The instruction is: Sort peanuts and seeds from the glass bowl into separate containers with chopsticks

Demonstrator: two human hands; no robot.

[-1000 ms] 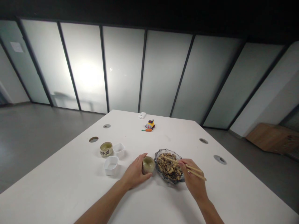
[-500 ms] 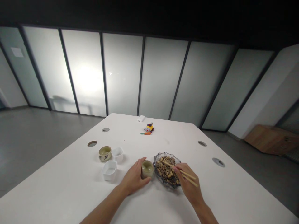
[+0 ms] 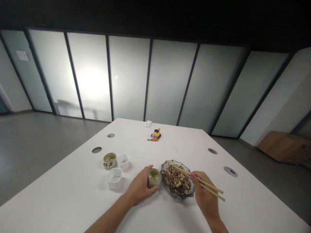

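My left hand [image 3: 142,183] is wrapped round a small olive-green cup [image 3: 154,177] that stands on the white table. In my right hand [image 3: 206,191] is a pair of chopsticks [image 3: 211,187], their tips at the far left part of a glass bowl [image 3: 167,189]. Sunflower seeds and pale nut-like pieces [image 3: 177,181] fill this scalloped, dark-tinted bowl, which sits just right of the cup. Whether the tips pinch a piece is too small to tell.
Left of my left hand are two white plastic containers [image 3: 114,185] and an olive bowl [image 3: 109,165] with dark characters. Farther back lie a toy carrot [image 3: 154,140], a yellow toy car [image 3: 156,134] and a white device [image 3: 147,124]. Round holes [image 3: 230,171] mark the table's sides.
My right hand and the chopsticks have moved to the right. The glass bowl looks slightly shifted and its contents disturbed. My left hand stays round the cup.
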